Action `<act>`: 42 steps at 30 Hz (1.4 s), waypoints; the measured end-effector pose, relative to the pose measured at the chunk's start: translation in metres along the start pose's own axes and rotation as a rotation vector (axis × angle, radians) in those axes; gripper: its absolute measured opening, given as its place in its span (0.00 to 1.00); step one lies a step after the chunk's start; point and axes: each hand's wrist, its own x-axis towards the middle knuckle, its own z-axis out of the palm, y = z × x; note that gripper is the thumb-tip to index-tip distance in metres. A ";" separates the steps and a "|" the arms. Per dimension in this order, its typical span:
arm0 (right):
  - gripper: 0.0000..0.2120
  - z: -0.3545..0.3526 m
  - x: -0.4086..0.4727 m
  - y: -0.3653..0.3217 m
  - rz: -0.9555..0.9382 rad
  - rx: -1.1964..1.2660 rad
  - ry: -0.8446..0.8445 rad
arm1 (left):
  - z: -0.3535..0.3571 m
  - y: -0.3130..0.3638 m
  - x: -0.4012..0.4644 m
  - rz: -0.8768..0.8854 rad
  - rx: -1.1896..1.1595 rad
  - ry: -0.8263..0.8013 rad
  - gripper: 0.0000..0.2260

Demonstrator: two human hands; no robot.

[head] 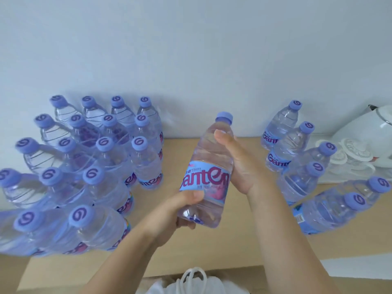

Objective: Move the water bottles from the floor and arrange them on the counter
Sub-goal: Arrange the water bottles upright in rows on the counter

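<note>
While both hands are gripping it, the held bottle (pixel 209 166) is hanging over the bare strip of tabletop (pixel 250 234), long axis near upright, cap tilted slightly away. Left hand (pixel 186 209) is clasping the base; right hand (pixel 235 162) is wrapping the shoulder. Clear ribbed plastic, lilac cap, glossy blue label. Left block of bottles (pixel 84 166) is standing nearer than the right row of bottles (pixel 297 158). White kettle (pixel 364 132) far right.

A clear bottle (pixel 209 166) with a lilac cap and a pale blue label lettered in pink is seen. The counter (pixel 212 247) beneath is light tan; the wall (pixel 191 49) behind, white.
</note>
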 end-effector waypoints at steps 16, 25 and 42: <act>0.23 0.057 0.034 0.031 0.186 -0.636 -0.205 | -0.052 -0.027 -0.034 0.078 0.048 0.367 0.21; 0.29 0.072 0.032 0.090 0.046 -0.879 -0.063 | -0.050 -0.084 -0.015 0.010 0.188 0.699 0.17; 0.34 0.077 0.021 0.138 -0.161 -0.914 -0.034 | -0.065 -0.101 0.002 -0.061 0.010 0.759 0.19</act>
